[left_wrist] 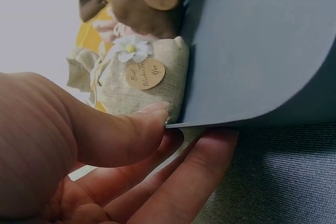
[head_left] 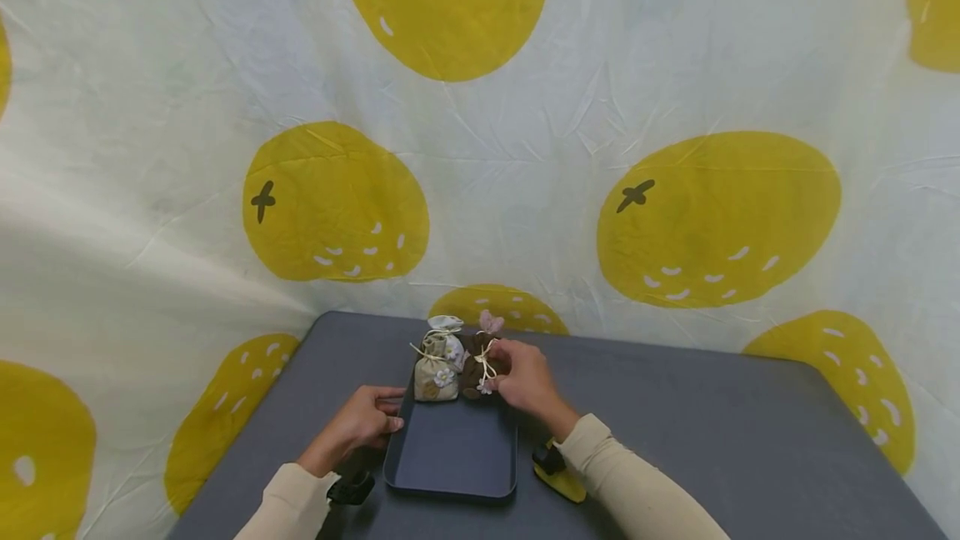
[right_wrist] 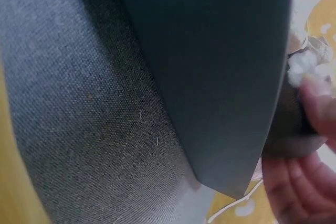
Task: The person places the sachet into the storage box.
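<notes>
A dark rectangular tray (head_left: 457, 452) lies on the table, with several small drawstring gift pouches at its far end. My left hand (head_left: 363, 419) pinches the tray's left rim, thumb above and fingers outside, beside a beige linen pouch (left_wrist: 113, 90) with a white flower and round tag. At the far right corner, my right hand (head_left: 528, 377) grips a dark brown pouch (head_left: 473, 372) with a cream bow. In the right wrist view, the thumb presses near its white flower (right_wrist: 304, 66). Behind these, a white pouch top (head_left: 446, 323) and a pink one (head_left: 491, 322) show, partly hidden.
The grey cloth-covered table (head_left: 675, 423) reaches back to a white curtain (head_left: 517, 215) printed with yellow fruit. A yellow and black object (head_left: 558, 477) lies right of the tray, partly under the right forearm. A black band (head_left: 351, 488) sits at the left wrist.
</notes>
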Tool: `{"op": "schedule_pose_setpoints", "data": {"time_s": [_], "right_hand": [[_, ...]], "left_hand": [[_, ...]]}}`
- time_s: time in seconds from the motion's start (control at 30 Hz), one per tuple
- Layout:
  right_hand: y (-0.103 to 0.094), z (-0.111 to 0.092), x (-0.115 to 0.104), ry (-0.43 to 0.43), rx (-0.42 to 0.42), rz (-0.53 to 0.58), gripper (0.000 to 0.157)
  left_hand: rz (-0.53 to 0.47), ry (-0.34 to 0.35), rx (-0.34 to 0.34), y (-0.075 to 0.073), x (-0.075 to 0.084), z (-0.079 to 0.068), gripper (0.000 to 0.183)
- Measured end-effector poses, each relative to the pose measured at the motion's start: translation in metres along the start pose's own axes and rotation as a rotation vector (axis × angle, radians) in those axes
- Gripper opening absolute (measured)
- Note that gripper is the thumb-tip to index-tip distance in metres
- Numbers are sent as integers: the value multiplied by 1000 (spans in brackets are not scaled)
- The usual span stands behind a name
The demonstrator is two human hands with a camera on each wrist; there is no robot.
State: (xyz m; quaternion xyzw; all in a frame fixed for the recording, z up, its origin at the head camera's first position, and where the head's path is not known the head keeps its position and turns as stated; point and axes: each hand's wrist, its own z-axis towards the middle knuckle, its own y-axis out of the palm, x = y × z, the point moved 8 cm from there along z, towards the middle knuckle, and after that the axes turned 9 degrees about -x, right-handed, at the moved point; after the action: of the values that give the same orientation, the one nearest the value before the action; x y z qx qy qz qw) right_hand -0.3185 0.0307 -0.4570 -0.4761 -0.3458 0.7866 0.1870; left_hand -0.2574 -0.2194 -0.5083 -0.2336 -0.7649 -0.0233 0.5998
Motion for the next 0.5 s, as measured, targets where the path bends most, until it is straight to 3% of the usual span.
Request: {"op": "schedule_pose_setpoints", "data": {"time_s": [0.33,0.5], "right_hand": [[3,1,4,1,-118,-195,17],[-6,0,10,52,-209,-130,14]], "left_hand": [[20,-9,28,-1,0,1,62],[25,-21,36,-1,0,0,62]]}}
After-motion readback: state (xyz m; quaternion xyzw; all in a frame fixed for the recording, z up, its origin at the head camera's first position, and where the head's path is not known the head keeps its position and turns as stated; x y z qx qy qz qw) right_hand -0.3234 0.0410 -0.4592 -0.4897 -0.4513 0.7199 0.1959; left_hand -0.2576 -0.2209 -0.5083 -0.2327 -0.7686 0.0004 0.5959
